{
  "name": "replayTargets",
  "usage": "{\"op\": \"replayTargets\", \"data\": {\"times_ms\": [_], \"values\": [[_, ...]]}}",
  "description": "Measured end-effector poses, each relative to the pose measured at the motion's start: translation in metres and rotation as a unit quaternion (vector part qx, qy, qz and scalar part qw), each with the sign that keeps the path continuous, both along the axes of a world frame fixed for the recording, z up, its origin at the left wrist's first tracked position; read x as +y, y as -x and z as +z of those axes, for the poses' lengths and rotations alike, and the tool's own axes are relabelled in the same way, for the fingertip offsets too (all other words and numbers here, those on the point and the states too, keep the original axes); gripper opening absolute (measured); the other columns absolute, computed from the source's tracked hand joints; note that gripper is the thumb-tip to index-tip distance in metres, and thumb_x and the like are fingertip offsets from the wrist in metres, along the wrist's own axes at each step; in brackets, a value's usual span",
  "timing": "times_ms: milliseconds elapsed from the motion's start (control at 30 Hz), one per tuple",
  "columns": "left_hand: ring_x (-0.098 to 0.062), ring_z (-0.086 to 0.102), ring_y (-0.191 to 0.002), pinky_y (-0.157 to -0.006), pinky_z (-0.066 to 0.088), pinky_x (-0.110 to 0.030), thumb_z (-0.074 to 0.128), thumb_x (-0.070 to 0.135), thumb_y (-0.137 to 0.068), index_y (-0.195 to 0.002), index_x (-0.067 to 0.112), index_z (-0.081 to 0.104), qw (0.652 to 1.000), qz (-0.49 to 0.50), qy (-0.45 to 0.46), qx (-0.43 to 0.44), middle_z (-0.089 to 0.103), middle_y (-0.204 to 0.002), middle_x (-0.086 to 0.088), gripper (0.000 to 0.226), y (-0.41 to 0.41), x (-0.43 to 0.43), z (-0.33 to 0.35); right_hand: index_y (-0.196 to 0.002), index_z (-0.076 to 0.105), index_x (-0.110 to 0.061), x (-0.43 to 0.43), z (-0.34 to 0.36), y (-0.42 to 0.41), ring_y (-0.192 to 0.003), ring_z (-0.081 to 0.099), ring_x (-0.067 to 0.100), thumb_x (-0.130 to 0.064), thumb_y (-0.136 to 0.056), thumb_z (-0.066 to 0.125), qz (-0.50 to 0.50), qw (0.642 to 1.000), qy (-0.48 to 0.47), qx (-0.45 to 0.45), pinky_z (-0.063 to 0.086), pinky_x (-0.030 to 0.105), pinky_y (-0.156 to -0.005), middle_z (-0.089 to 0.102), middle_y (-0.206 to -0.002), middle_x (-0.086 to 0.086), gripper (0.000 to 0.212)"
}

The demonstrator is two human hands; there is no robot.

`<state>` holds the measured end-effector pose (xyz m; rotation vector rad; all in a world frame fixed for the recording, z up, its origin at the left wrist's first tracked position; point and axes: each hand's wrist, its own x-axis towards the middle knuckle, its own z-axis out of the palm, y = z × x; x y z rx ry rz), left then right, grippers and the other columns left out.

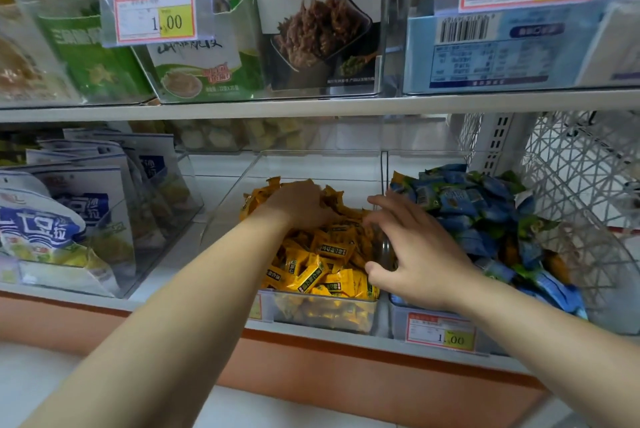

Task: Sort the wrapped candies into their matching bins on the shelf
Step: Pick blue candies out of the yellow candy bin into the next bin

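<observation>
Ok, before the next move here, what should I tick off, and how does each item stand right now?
1. Left hand on the yellow candies: ok, it rests on the pile's far end.
2. Left grip on a candy: cannot tell, fingers hidden.
3. Right hand free: ok, fingers spread, nothing held.
4. No strays among the yellow candies: ok, none show.
5. No strays among the blue candies: cannot tell, orange patches show among them.
</observation>
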<state>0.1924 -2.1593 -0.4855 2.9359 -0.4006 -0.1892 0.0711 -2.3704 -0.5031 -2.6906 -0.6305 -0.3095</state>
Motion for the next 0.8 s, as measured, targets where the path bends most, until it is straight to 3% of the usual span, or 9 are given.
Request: {"op": "replayTargets", "data": {"times_ms": [67,133,200,300,367,433,600,700,800], "values": [[-0.016,0.060,-0.082,-0.066,0.047,-0.031,0.056,0.073,-0.081,-0.083,0.020,0.064,0.997,0.030,-0.067,0.014,0.062,-0.086,0.002,0.053,-0.006,-0.006,-0.003,-0.127,0.043,-0.038,-0.001,-0.001,-0.001,-0.147,0.003,0.006,-0.066,-0.072,0.045,0.003,1.000,-0.003,-0.004,0.014,0.031,-0.116,0.020,-0.156,-0.016,0.061],[-0.016,0.057,-0.080,-0.065,0.044,-0.030,0.055,0.076,-0.079,-0.084,0.022,0.064,0.993,0.039,-0.109,0.034,0.058,-0.081,0.003,0.056,-0.012,-0.015,-0.006,-0.127,0.044,-0.038,-0.002,-0.002,-0.001,-0.148,0.003,0.006,-0.066,-0.072,0.045,0.008,1.000,-0.006,-0.005,0.015,0.033,-0.117,0.020,-0.156,-0.016,0.062],[-0.019,0.060,-0.092,-0.072,0.046,-0.032,0.056,0.078,-0.077,-0.110,0.022,0.066,0.991,0.044,-0.109,0.069,0.064,-0.097,0.001,0.066,-0.017,-0.020,-0.009,-0.127,0.043,-0.039,-0.003,-0.003,-0.002,-0.149,0.001,0.006,-0.067,-0.072,0.044,0.010,1.000,-0.008,-0.001,0.016,0.034,-0.118,0.018,-0.156,-0.018,0.062],[-0.029,0.056,-0.120,-0.089,0.050,-0.038,0.063,0.079,-0.069,-0.145,0.025,0.044,0.987,0.074,-0.065,0.125,0.056,-0.138,-0.007,0.096,-0.022,-0.019,-0.015,-0.128,0.043,-0.039,-0.003,-0.003,-0.003,-0.149,0.000,0.005,-0.067,-0.072,0.044,0.013,1.000,-0.013,0.001,0.016,0.035,-0.118,0.018,-0.157,-0.018,0.063],[-0.031,0.057,-0.119,-0.097,0.050,-0.044,0.070,0.077,-0.062,-0.142,0.023,0.046,0.982,0.091,-0.023,0.162,0.056,-0.138,-0.009,0.099,-0.026,-0.021,-0.017,-0.127,0.043,-0.038,-0.003,-0.002,-0.003,-0.149,-0.001,0.004,-0.067,-0.071,0.043,0.013,1.000,-0.014,0.003,0.014,0.034,-0.117,0.018,-0.157,-0.017,0.063],[-0.028,0.063,-0.110,-0.096,0.053,-0.046,0.074,0.074,-0.060,-0.126,0.022,0.058,0.978,0.084,0.014,0.191,0.063,-0.130,-0.009,0.085,-0.028,-0.022,-0.017,-0.127,0.043,-0.039,-0.003,-0.001,-0.003,-0.148,-0.002,0.004,-0.067,-0.071,0.044,0.014,1.000,-0.012,0.008,0.013,0.034,-0.117,0.017,-0.157,-0.017,0.063],[-0.033,0.050,-0.129,-0.101,0.047,-0.045,0.069,0.078,-0.035,-0.152,0.025,0.031,0.976,0.075,0.052,0.196,0.046,-0.148,-0.007,0.134,-0.022,-0.028,-0.024,-0.126,0.042,-0.041,-0.004,0.000,-0.002,-0.148,-0.003,0.004,-0.068,-0.071,0.043,0.013,1.000,-0.014,0.022,0.015,0.037,-0.119,0.015,-0.158,-0.018,0.062],[-0.035,0.037,-0.141,-0.110,0.039,-0.051,0.070,0.077,-0.037,-0.155,0.029,0.024,0.976,0.077,0.071,0.190,0.037,-0.157,-0.010,0.136,-0.022,-0.027,-0.030,-0.124,0.042,-0.043,-0.003,0.000,-0.001,-0.148,-0.003,0.003,-0.068,-0.071,0.045,0.014,0.999,-0.020,0.026,0.016,0.038,-0.119,0.015,-0.157,-0.020,0.058],[-0.032,0.044,-0.135,-0.109,0.040,-0.047,0.070,0.074,-0.061,-0.154,0.030,0.028,0.984,0.067,0.025,0.164,0.042,-0.153,-0.010,0.112,-0.025,-0.025,-0.028,-0.124,0.043,-0.043,-0.004,-0.002,-0.002,-0.149,-0.003,0.004,-0.069,-0.071,0.044,0.017,0.999,-0.026,0.025,0.017,0.039,-0.120,0.015,-0.158,-0.020,0.059]]}}
